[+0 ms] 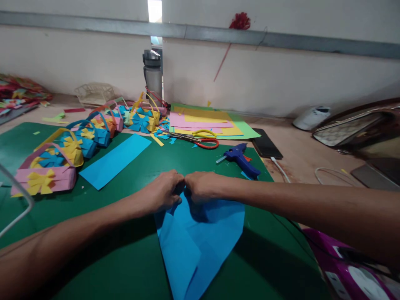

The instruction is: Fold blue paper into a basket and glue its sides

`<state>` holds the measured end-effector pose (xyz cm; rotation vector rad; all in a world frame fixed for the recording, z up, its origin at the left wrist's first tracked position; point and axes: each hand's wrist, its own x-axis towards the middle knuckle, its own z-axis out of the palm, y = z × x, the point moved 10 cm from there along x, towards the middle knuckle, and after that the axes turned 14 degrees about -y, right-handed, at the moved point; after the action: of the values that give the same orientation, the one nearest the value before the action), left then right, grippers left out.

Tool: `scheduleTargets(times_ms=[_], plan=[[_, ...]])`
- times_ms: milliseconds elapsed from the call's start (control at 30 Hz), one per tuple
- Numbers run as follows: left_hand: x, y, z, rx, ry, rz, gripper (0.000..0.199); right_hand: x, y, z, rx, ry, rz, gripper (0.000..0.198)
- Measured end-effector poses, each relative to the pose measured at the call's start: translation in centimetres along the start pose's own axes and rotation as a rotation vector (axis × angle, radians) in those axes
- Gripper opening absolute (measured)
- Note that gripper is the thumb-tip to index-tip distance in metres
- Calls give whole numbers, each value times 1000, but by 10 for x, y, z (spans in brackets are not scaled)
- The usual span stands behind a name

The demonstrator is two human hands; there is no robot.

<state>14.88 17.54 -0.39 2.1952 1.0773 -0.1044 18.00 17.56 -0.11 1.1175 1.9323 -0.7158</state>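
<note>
A folded sheet of blue paper [200,241] lies at the front middle of the green mat, its flaps partly lifted. At its far corner my left hand [165,189] is closed, with the thumb and fingers pinching the paper. Right beside it, my right hand [200,187] is curled closed on the same corner, knuckles touching the left. The fingertips and the paper between them are partly hidden. A blue paper strip [115,161] lies flat beyond my left hand. Past my right forearm rests a blue glue gun [240,160] with its glue stick showing.
Paper baskets with flowers [46,179] line the left side. Scissors [204,139] lie before stacked coloured sheets [206,121]. A grey bottle [153,77] stands at the wall. A phone [267,143] with a white cable and a bag [353,125] are at the right.
</note>
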Motion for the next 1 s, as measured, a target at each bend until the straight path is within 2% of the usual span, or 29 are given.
scheduleTargets(times_ms=[200, 600, 833, 1000], plan=[[-2, 4, -1, -5, 1, 39, 14, -4, 3, 5, -79, -77, 83, 47], [-5, 5, -2, -55, 42, 116, 16, -1, 4, 6, -90, -112, 65, 42], [-7, 0, -5, -130, 8, 194, 17, 1, 5, 9, -83, -152, 64, 50], [-6, 2, -2, -152, -37, 237, 7, -4, 3, 7, -83, -140, 61, 51]])
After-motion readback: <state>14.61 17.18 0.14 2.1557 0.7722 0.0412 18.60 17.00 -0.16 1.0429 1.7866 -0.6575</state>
